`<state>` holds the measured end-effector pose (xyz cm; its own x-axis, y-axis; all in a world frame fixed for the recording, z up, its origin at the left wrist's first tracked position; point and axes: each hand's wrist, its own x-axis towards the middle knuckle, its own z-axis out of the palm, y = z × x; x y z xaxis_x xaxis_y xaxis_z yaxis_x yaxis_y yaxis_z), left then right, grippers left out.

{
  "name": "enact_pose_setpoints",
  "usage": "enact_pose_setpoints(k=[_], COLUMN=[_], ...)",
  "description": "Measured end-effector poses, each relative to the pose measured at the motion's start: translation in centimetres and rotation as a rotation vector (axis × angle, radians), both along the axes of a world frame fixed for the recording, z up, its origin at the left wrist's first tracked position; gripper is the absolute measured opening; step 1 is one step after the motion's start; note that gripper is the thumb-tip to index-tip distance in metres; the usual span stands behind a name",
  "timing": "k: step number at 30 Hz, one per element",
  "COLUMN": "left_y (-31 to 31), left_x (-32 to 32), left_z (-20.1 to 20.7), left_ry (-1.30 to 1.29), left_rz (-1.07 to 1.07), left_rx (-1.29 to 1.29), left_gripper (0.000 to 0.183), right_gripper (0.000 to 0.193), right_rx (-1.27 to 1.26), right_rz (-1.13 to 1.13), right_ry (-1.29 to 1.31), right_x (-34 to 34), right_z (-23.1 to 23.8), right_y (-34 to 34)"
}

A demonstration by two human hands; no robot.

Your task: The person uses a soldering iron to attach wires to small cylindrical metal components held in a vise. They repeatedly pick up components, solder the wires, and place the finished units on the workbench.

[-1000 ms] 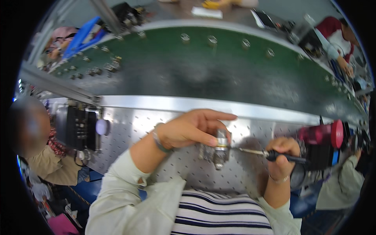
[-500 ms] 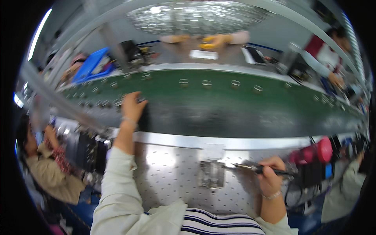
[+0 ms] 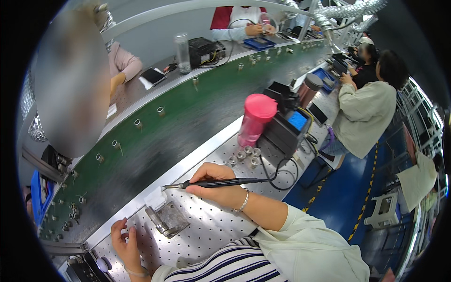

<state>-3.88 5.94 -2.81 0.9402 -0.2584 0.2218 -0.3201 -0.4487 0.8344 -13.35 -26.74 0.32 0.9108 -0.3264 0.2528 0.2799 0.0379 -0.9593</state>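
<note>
My right hand [image 3: 218,190] is closed around the black handle of a soldering iron [image 3: 246,181]. Its metal tip points left, over a small white pad [image 3: 155,197] at the bench edge. My left hand [image 3: 124,242] is raised at the left of the perforated metal bench [image 3: 213,228], its fingers apart and nothing visible in them. Between my hands lies a small metal fixture [image 3: 176,217] with a cylindrical bar along one side.
Small metal ring-shaped parts with thin leads [image 3: 137,123] stand along the green conveyor belt [image 3: 178,145]. Beyond my right hand are a pink tumbler [image 3: 256,120], several small round parts [image 3: 242,154] and a black soldering station [image 3: 284,138] with its cable. Co-workers sit across and to the right.
My view has swung to the right. My left hand has come back from over the belt to the bench. The iron's tip now sits by the white pad.
</note>
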Motion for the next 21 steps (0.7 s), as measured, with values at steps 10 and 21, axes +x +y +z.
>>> enact_pose_setpoints(k=[10, 21], left_y=[-0.1, -1.9], left_x=[-1.5, -4.4], left_z=[0.7, 4.9], left_ry=[0.102, -0.196], left_rz=[-0.056, -0.040], left_rx=[-0.157, -0.216], left_gripper=[0.024, 0.019], right_gripper=[0.017, 0.016], right_rx=[-0.122, -0.172], right_rz=[-0.603, -1.192], right_ry=[-0.235, -0.367], right_x=[-11.9, -14.5], right_z=[4.5, 5.7], right_y=[-6.3, -15.4])
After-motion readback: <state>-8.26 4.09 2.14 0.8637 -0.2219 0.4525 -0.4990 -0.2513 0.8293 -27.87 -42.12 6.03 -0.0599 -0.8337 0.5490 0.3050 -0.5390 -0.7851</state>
